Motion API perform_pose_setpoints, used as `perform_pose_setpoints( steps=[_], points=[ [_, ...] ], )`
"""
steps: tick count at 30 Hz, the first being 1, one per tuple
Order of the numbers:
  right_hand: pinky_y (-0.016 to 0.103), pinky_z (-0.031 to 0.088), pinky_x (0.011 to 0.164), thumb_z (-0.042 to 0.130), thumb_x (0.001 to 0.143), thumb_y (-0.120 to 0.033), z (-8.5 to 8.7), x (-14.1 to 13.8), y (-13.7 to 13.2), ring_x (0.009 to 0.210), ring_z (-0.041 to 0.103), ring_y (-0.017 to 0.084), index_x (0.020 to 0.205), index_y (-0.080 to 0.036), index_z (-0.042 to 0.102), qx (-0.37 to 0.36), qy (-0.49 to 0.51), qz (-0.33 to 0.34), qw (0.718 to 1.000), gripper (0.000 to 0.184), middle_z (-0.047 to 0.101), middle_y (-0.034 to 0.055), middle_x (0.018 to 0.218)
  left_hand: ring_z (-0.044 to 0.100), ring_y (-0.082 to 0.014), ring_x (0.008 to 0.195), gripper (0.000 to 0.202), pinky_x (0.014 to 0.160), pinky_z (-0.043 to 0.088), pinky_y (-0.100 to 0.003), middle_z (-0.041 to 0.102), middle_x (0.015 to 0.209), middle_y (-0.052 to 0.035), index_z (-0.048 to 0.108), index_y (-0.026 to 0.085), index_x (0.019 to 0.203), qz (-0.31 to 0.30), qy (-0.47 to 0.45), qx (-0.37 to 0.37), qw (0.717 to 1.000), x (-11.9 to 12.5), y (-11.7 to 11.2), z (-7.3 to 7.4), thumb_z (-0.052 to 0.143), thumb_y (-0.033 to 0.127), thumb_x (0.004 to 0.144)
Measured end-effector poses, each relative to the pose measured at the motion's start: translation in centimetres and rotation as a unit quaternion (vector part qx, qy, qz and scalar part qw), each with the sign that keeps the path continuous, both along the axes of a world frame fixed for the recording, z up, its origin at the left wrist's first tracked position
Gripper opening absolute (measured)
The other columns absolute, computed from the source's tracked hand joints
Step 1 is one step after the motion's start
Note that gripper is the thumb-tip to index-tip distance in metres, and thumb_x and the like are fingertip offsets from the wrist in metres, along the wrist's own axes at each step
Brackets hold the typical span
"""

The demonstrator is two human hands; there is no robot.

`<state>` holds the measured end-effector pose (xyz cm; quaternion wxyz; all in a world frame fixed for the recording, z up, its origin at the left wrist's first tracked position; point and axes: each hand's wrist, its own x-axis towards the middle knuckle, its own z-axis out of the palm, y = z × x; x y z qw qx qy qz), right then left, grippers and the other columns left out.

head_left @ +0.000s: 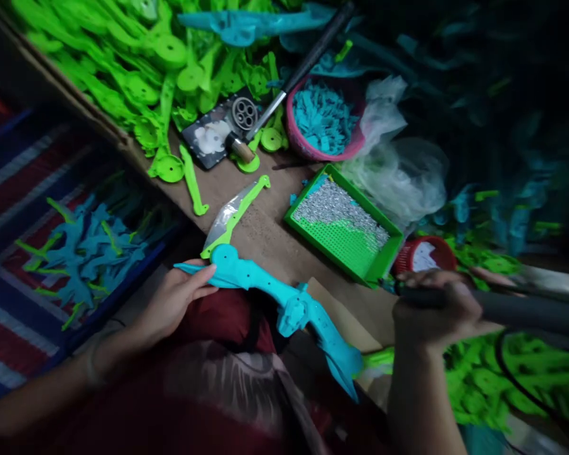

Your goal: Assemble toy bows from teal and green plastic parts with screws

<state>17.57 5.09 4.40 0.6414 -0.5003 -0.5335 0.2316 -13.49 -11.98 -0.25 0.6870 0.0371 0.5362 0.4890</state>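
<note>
My left hand [183, 296] is closed on the left end of a blue plastic toy part [265, 284], long and curved with a raised round hub in its middle. The part lies over my lap at the table's near edge. Above its left end a green plastic strip with a clear curved sheet [234, 215] rests on the table, its lower tip meeting the blue part. My right hand [436, 309] is wrapped round a dark cylindrical tool [516, 309] that looks like an electric screwdriver. Its tip points left, near the corner of a green basket [334, 259] holding small silver pieces, probably screws.
A hammer [303, 63] leans across a dark plate [203, 148] and a pink basket [308, 148] of small blue pieces. Green parts [123, 69] pile up at the back left. A red basket [448, 253] and plastic bags [408, 177] sit right. Finished-looking blue-green pieces [85, 246] lie below left.
</note>
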Motion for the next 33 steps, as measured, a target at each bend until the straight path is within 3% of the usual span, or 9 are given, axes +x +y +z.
perform_pose_setpoints(
  steps=[7, 11, 15, 18, 21, 24, 26, 29, 33],
  points=[
    [0.026, 0.044, 0.045, 0.061, 0.070, -0.032, -0.7, -0.6, 4.2, 0.041, 0.044, 0.011, 0.096, -0.026, 0.048, 0.030, 0.053, -0.031, 0.998, 0.029, 0.045, -0.0114, 0.051, 0.072, -0.0283, 0.097, 0.043, 0.080, 0.064, -0.036, 0.077, 0.099, -0.0087, 0.074, 0.015, 0.090, 0.046, 0.024, -0.075, 0.996, 1.8, 0.3, -1.3, 0.090, 0.043, 0.062],
    [0.028, 0.047, 0.051, 0.063, 0.073, -0.033, -1.2, -0.1, 5.7, 0.044, 0.049, 0.012, 0.098, -0.025, 0.048, 0.013, 0.031, -0.013, 0.999, 0.029, 0.049, -0.0109, 0.053, 0.074, -0.0265, 0.090, 0.048, 0.078, 0.065, -0.036, 0.078, 0.092, -0.0077, 0.072, 0.014, 0.089, 0.060, 0.022, -0.103, 0.993, 3.5, 0.8, -0.9, 0.094, 0.039, 0.054],
    [0.031, 0.052, 0.070, 0.070, 0.068, -0.029, -0.7, 0.1, 3.0, 0.068, 0.062, 0.014, 0.099, -0.025, 0.056, -0.027, 0.042, -0.028, 0.998, 0.034, 0.064, -0.0033, 0.079, 0.075, -0.0242, 0.078, 0.056, 0.073, 0.066, -0.036, 0.077, 0.081, -0.0060, 0.071, 0.012, 0.083, 0.083, 0.005, -0.122, 0.989, 3.8, 1.3, -0.4, 0.097, 0.040, 0.043],
    [0.029, 0.052, 0.073, 0.070, 0.073, -0.034, 0.5, -0.4, -2.2, 0.083, 0.064, 0.014, 0.095, -0.024, 0.062, -0.214, 0.118, -0.060, 0.968, 0.026, 0.062, -0.0011, 0.092, 0.074, -0.0231, 0.072, 0.055, 0.070, 0.066, -0.037, 0.075, 0.074, -0.0039, 0.071, 0.012, 0.082, 0.083, 0.005, -0.129, 0.988, 3.4, 1.1, -0.7, 0.097, 0.040, 0.042],
    [0.028, 0.053, 0.074, 0.066, 0.081, -0.039, 1.5, -2.4, -7.1, 0.082, 0.065, 0.014, 0.100, -0.023, 0.068, -0.391, 0.083, 0.087, 0.912, 0.025, 0.066, 0.0012, 0.089, 0.074, -0.0222, 0.073, 0.052, 0.072, 0.066, -0.037, 0.075, 0.076, -0.0041, 0.072, 0.012, 0.085, 0.054, 0.007, -0.102, 0.993, 3.2, 0.1, -1.3, 0.095, 0.040, 0.049],
    [0.035, 0.053, 0.088, 0.067, 0.084, -0.039, 1.1, -6.3, -8.1, 0.095, 0.067, 0.019, 0.110, -0.021, 0.067, -0.469, -0.049, 0.286, 0.834, 0.032, 0.071, 0.0063, 0.101, 0.074, -0.0214, 0.078, 0.044, 0.076, 0.065, -0.038, 0.075, 0.081, -0.0043, 0.071, 0.012, 0.087, 0.018, 0.014, -0.047, 0.999, 3.1, -1.0, -1.8, 0.092, 0.040, 0.059],
    [0.037, 0.051, 0.093, 0.065, 0.085, -0.039, -0.1, -9.6, -6.8, 0.102, 0.065, 0.020, 0.121, -0.019, 0.061, -0.460, -0.076, 0.357, 0.810, 0.041, 0.069, 0.0089, 0.113, 0.073, -0.0206, 0.081, 0.038, 0.079, 0.065, -0.037, 0.075, 0.083, -0.0039, 0.071, 0.013, 0.088, -0.004, 0.023, -0.014, 1.000, 3.1, -1.8, -2.1, 0.089, 0.039, 0.066],
    [0.036, 0.052, 0.086, 0.058, 0.087, -0.041, -1.9, -13.9, -4.6, 0.094, 0.063, 0.020, 0.117, -0.013, 0.059, -0.421, -0.059, 0.444, 0.789, 0.041, 0.068, 0.0089, 0.106, 0.072, -0.0203, 0.085, 0.036, 0.082, 0.063, -0.037, 0.075, 0.088, -0.0046, 0.072, 0.014, 0.096, -0.029, 0.024, 0.017, 0.999, 3.2, -2.5, -2.3, 0.084, 0.039, 0.073],
    [0.034, 0.050, 0.083, 0.056, 0.090, -0.042, -2.9, -15.9, -4.1, 0.090, 0.060, 0.019, 0.122, -0.014, 0.057, -0.349, -0.167, 0.577, 0.719, 0.042, 0.066, 0.0065, 0.102, 0.071, -0.0209, 0.089, 0.037, 0.085, 0.062, -0.036, 0.075, 0.093, -0.0061, 0.072, 0.014, 0.098, -0.041, 0.013, 0.035, 0.998, 3.5, -2.3, -1.9, 0.083, 0.041, 0.075]
  ],
)
